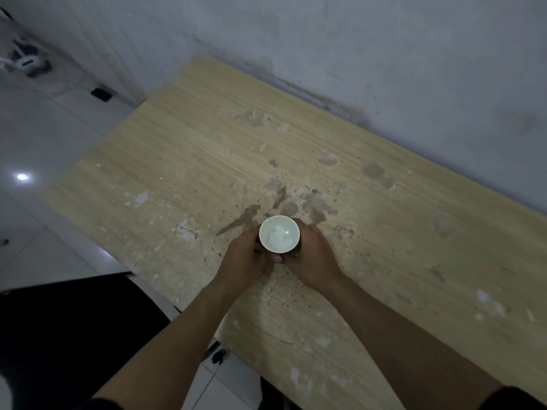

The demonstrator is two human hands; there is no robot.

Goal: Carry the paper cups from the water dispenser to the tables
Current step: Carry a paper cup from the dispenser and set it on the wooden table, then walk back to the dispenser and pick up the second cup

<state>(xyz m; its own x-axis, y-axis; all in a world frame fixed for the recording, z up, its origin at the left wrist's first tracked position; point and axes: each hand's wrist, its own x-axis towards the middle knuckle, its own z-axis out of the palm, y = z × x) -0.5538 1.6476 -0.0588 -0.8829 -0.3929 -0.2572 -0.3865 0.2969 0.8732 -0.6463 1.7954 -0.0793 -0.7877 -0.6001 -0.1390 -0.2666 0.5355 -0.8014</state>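
Note:
A white paper cup (279, 234) stands upright over the middle of a light wooden table (183, 149), seen from above with liquid glinting inside. My left hand (244, 260) wraps its left side and my right hand (310, 257) wraps its right side, so both hold it. The cup's lower wall and base are hidden by my fingers, so I cannot tell whether it rests on the tabletop or hovers just above it.
The tabletop is stained and flaked. Its far edge runs along a scuffed grey wall (384, 54). White floor tiles (44, 143) lie to the left, with a white fan (26, 62) at the far left. A dark shape (59, 335) sits at lower left.

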